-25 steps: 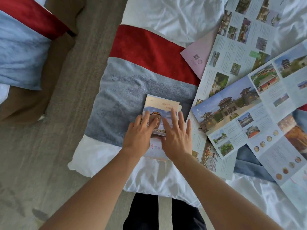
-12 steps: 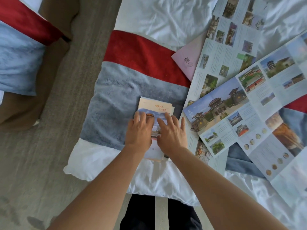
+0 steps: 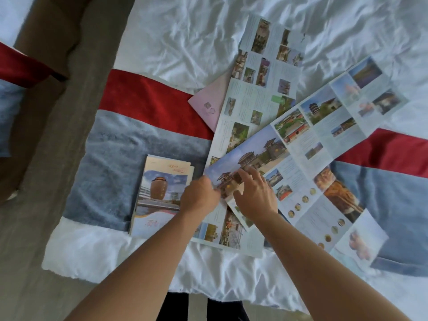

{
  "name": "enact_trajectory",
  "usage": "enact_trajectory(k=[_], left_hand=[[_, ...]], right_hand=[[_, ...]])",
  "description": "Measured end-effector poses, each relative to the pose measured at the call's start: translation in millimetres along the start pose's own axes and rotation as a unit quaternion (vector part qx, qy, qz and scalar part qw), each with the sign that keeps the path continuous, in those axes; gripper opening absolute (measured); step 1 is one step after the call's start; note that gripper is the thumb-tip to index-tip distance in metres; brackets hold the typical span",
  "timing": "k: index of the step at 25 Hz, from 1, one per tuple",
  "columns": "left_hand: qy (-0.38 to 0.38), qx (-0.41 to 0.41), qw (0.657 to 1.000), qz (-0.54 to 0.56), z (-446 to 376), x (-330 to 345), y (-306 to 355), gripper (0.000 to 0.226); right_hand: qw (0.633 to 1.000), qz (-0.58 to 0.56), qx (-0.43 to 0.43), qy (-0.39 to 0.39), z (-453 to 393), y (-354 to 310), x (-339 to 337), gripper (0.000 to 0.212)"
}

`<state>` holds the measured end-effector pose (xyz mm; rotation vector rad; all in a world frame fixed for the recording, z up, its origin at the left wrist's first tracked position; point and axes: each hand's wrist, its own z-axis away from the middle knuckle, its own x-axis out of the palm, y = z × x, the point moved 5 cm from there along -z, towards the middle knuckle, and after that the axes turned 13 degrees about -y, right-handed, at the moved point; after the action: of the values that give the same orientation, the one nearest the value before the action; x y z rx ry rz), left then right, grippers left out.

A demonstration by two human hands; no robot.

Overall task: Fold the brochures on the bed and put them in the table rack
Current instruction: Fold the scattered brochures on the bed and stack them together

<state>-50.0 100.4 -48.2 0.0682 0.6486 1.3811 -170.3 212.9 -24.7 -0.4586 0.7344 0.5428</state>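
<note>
At the middle of the head view, both hands were on the big unfolded brochure with the temple photos (image 3: 301,144), which lay fanned diagonally toward the upper right. The left hand (image 3: 199,198) had its fingers pinched shut on the sheet's near corner, while the right hand (image 3: 254,193) rested on it with fingers spread apart. Just left of them, the folded brochure with the brown jar on its cover (image 3: 159,195) sat on the grey and red blanket (image 3: 115,144), touching neither hand. Another long unfolded leaflet (image 3: 261,89) and a pink sheet (image 3: 210,103) lay above, on the wrinkled white bedsheet (image 3: 185,38).
</note>
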Motion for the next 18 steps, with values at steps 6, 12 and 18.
enact_trajectory(k=[6,12,18], left_hand=[[0.02,-0.113,0.956,0.269,-12,22,23,0.072],[0.158,-0.11,0.926,0.326,4,11,54,0.019],[0.154,-0.071,0.938,0.303,1,1,118,0.031]], right_hand=[[0.998,-0.04,0.018,-0.04,-7,52,-3,0.066],[0.994,-0.092,-0.029,-0.041,-12,76,-32,0.056],[0.989,-0.144,-0.002,-0.016,-15,101,-63,0.048]])
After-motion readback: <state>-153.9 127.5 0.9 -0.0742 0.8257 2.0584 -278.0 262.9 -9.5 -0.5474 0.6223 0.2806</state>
